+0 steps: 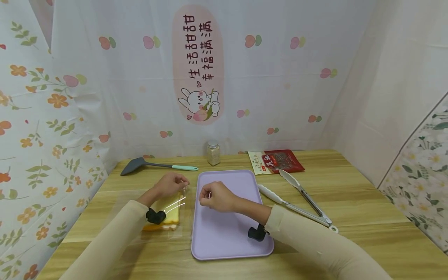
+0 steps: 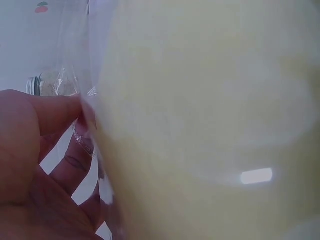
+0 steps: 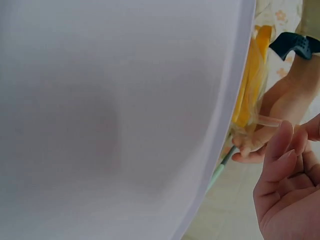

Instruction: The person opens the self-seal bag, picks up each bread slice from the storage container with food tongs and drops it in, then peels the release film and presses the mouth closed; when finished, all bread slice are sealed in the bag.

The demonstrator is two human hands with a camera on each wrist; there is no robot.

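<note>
My left hand (image 1: 171, 184) pinches the edge of a clear plastic bag (image 2: 90, 95) between thumb and fingers. Inside the bag lie yellow, bread-like slices (image 1: 171, 212) with orange edges, left of a lilac tray (image 1: 227, 237). Over the tray, my right hand (image 1: 218, 197) has its fingers curled in, thumb against the fingertips. In the right wrist view, a thin clear strip (image 3: 268, 121) runs from beside the bag to the fingertips of this hand, which pinch its end. The wrist camera of the left hand sees mostly the slices through shiny film.
A spatula (image 1: 161, 165) with a mint handle lies at the back left. Behind the tray stands a small glass jar (image 1: 213, 153). A red-and-white spice packet (image 1: 276, 161) is at the back right, with spread metal tongs (image 1: 301, 202) in front of it.
</note>
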